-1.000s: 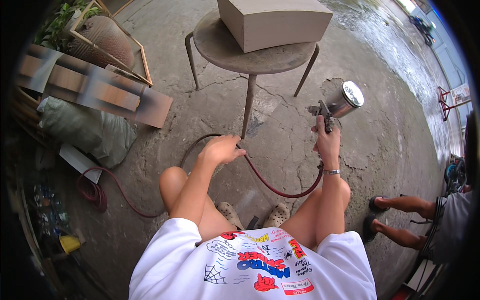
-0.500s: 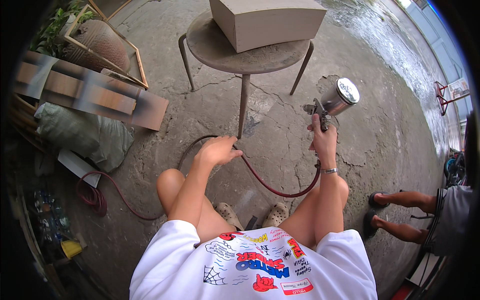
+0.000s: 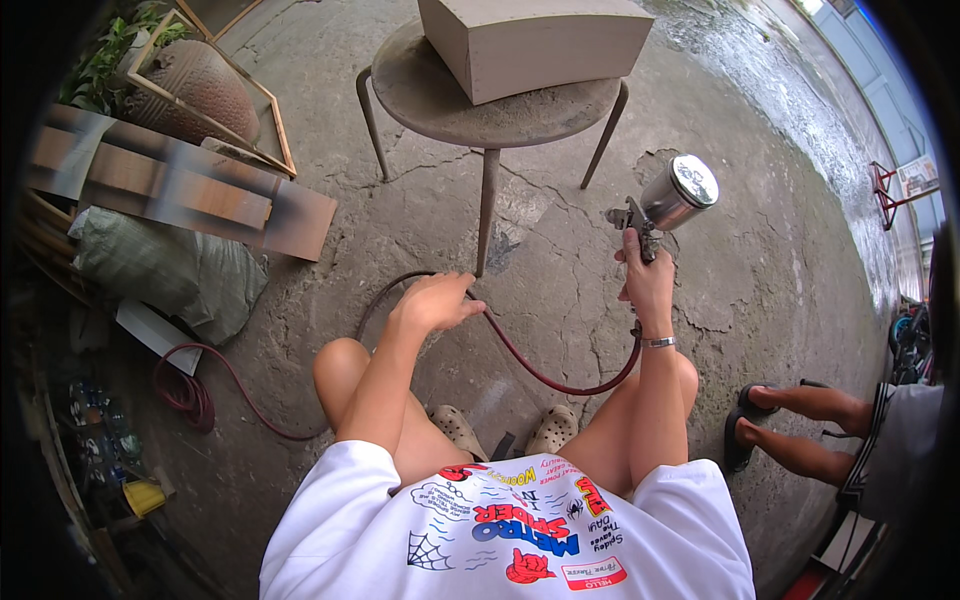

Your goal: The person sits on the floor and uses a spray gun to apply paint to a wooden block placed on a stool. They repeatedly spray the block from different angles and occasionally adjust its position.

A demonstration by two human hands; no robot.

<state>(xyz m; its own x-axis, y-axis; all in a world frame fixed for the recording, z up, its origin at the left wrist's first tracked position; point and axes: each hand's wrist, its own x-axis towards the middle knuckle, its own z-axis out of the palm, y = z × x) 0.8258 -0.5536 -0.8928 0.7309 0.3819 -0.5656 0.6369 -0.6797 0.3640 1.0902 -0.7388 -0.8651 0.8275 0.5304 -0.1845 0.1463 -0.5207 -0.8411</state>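
Observation:
My right hand point(image 3: 649, 275) is wrapped round the handle of a metal spray gun point(image 3: 640, 226). A silver paint cup point(image 3: 682, 193) with a lid sits tilted on top of the gun. From the handle's lower end a dark red air hose point(image 3: 560, 386) sags in a curve over to my left hand point(image 3: 440, 302). The left fingers are closed on the hose, and the palm side is hidden. Ahead, a pale box point(image 3: 555, 55) with a curved top edge rests on a round metal stool point(image 3: 490, 125), apart from both hands.
The hose lies coiled point(image 3: 185, 395) on the concrete floor at left. Spray-marked boards point(image 3: 190, 185), a grey-green sack point(image 3: 170, 270), a wooden frame point(image 3: 270, 105) and a large pot point(image 3: 195, 88) are at the left. Another person's legs point(image 3: 810, 430) are at right; wet floor point(image 3: 760, 80) lies beyond.
The other person at the right has shifted a little, legs and clothing moving. My hands, the spray gun and the box look the same.

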